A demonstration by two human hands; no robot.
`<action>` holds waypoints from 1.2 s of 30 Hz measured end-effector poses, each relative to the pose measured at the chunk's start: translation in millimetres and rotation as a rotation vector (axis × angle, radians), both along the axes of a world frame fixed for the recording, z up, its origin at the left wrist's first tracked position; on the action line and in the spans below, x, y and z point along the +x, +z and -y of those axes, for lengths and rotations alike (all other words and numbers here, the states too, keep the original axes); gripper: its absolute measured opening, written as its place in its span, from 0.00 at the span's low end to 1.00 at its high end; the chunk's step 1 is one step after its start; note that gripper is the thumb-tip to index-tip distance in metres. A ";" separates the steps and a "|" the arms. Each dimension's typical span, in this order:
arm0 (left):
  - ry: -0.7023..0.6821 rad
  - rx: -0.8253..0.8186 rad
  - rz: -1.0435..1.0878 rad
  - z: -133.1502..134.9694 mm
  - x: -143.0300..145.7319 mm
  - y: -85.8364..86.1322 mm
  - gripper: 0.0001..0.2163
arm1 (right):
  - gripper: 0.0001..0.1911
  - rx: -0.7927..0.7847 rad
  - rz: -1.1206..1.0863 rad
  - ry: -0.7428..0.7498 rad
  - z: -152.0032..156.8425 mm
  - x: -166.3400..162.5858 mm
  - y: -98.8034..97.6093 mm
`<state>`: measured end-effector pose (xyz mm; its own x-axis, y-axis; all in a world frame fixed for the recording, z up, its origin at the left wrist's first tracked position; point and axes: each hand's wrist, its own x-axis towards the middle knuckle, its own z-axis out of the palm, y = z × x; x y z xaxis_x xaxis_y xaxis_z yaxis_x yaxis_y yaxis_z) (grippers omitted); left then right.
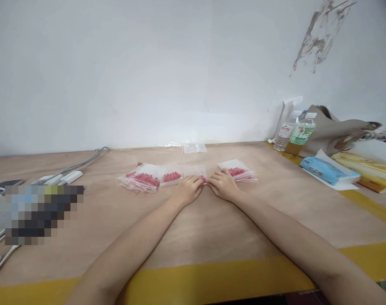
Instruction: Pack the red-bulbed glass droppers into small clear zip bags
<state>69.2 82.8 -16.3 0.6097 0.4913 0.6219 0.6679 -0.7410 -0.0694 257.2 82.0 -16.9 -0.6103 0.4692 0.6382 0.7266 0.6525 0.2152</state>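
My left hand (190,189) and my right hand (223,184) meet in the middle of the wooden table (193,228), fingers curled and pinching a small clear zip bag with red pieces (199,173) between them. A pile of similar filled bags (142,179) lies just left of my left hand, with one more bag (171,176) beside it. Another small stack of filled bags (239,172) lies just beyond my right hand. Empty clear bags (194,148) rest at the table's far edge by the wall.
Two plastic bottles (294,131) and a grey bag (334,131) stand at the back right, with a blue tissue pack (328,170) and a yellow package (367,167) nearby. Grey cables (73,167) and devices lie at the left. Yellow tape (212,284) edges the table front.
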 end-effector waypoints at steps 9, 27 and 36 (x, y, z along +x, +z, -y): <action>-0.062 0.096 -0.046 -8.8 9.2 -0.7 0.06 | 0.12 0.013 -0.012 0.005 0.1 -0.1 2.6; -0.075 0.142 0.018 -10.3 -5.2 -0.7 0.08 | 0.10 0.041 -0.068 -0.087 4.0 2.2 1.3; -0.074 0.120 -0.027 -9.6 -13.2 0.5 0.12 | 0.11 0.004 -0.050 -0.074 0.8 5.7 -0.4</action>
